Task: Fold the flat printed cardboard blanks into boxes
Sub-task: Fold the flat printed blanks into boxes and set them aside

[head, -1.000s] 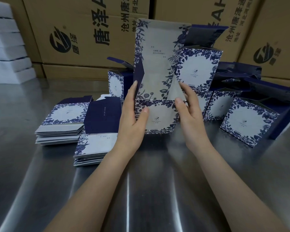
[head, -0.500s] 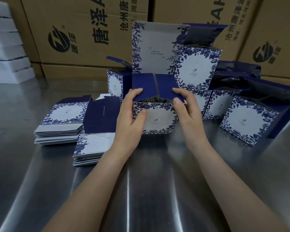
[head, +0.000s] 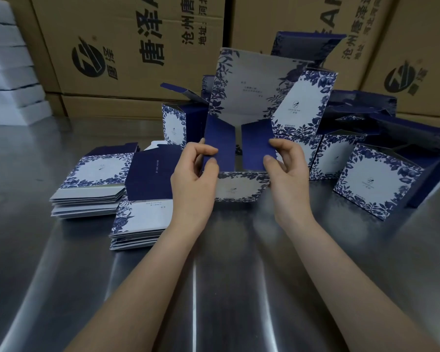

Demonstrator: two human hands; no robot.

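Two bare forearms reach forward over the shiny steel surface (head: 214, 288). The left hand (head: 193, 179) has its grip pinched on the navy left side flap (head: 221, 146) of a half-folded blue-and-white floral cardboard box (head: 239, 186) standing on the surface. The right hand (head: 287, 174) has its grip pinched on the navy right side flap (head: 255, 146). The flaps stand raised, a gap between them, and the white floral lid (head: 249, 90) is upright behind. Two stacks of flat printed blanks (head: 140, 219) lie just left of the hands. Folded floral boxes (head: 376, 181) stand to the right and behind. Brown printed cartons (head: 137, 47) line the back, with white stacked slabs (head: 8, 72) at far left.
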